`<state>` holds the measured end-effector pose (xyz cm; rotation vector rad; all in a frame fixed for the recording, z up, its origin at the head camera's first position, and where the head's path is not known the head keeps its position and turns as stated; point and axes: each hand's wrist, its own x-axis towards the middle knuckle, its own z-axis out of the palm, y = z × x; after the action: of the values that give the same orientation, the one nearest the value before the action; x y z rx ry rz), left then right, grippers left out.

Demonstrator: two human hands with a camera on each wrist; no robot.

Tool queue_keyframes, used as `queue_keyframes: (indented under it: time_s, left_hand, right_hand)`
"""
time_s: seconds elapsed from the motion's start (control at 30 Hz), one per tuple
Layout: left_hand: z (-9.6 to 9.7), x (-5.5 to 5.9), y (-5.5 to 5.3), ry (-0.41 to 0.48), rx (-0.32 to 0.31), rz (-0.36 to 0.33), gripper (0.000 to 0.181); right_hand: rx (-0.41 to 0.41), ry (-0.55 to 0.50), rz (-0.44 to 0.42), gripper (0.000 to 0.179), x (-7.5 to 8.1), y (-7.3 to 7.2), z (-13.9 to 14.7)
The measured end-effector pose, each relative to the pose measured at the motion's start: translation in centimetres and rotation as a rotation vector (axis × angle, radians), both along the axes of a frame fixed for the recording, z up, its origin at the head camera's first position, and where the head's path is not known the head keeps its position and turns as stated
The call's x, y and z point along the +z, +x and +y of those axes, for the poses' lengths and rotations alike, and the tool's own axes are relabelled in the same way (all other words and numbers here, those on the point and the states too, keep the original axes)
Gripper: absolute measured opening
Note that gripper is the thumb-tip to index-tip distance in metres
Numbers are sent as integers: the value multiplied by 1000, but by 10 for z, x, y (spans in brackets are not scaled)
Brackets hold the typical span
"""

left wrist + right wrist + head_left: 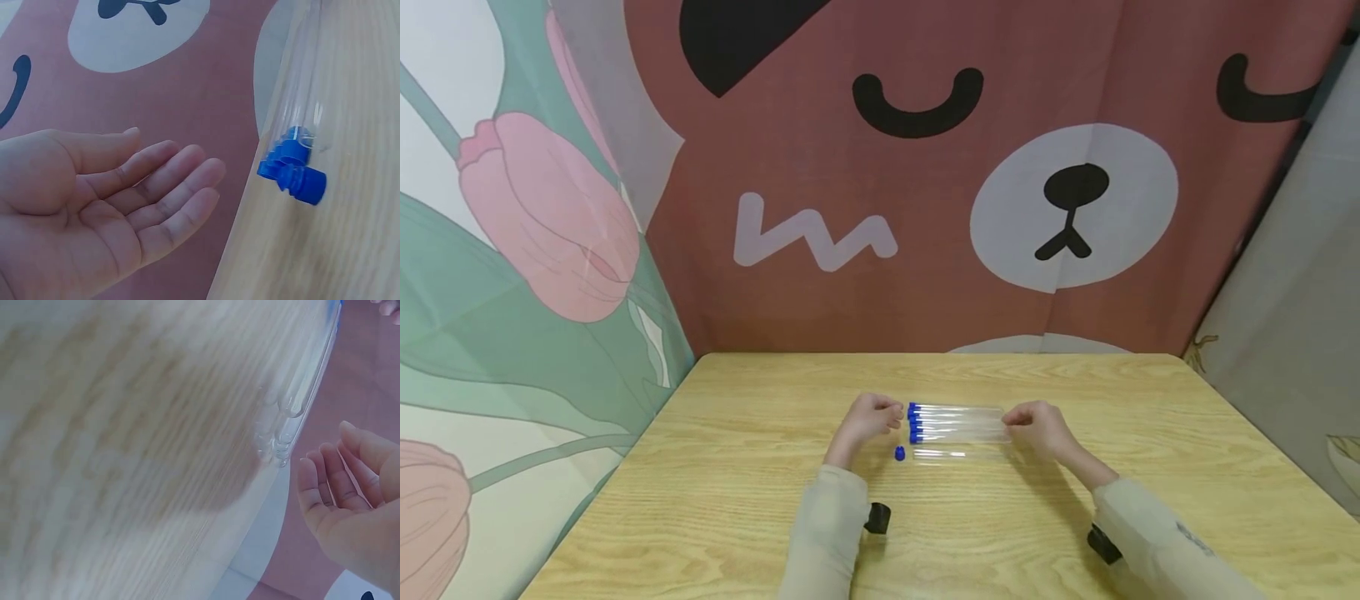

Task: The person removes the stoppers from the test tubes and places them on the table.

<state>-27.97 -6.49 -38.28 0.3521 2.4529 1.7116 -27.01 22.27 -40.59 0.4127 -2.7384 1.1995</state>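
Several clear test tubes [958, 419] with blue stoppers lie side by side on the table, their stoppered ends to the left. In front of that row lies one tube without a stopper [955, 455]. Just off its left end stands a loose blue stopper [899, 453], also seen large in the left wrist view. My left hand [871, 417] hovers beside the stoppered ends, palm bare and fingers loosely bent in the left wrist view. At the rounded ends, my right hand [1037, 423] has relaxed fingers; the right wrist view shows nothing held.
The wood-grain table [722, 500] reaches back to a hanging cloth [805, 308] printed with a bear. A flowered cloth [550, 225] hangs at the left, a pale one [1285, 317] at the right. A dark wrist device [877, 518] sits by the left sleeve.
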Motion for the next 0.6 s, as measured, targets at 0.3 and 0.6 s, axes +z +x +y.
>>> queue_keyframes:
  time_s: [0.3, 0.6]
  left_hand:
    - [1, 1, -11, 137, -27, -89, 32]
    - [-1, -10, -18, 129, -18, -126, 34]
  right_hand:
    - [22, 29, 10, 10, -1, -7, -3]
    - [95, 94, 48, 8, -5, -13, -4]
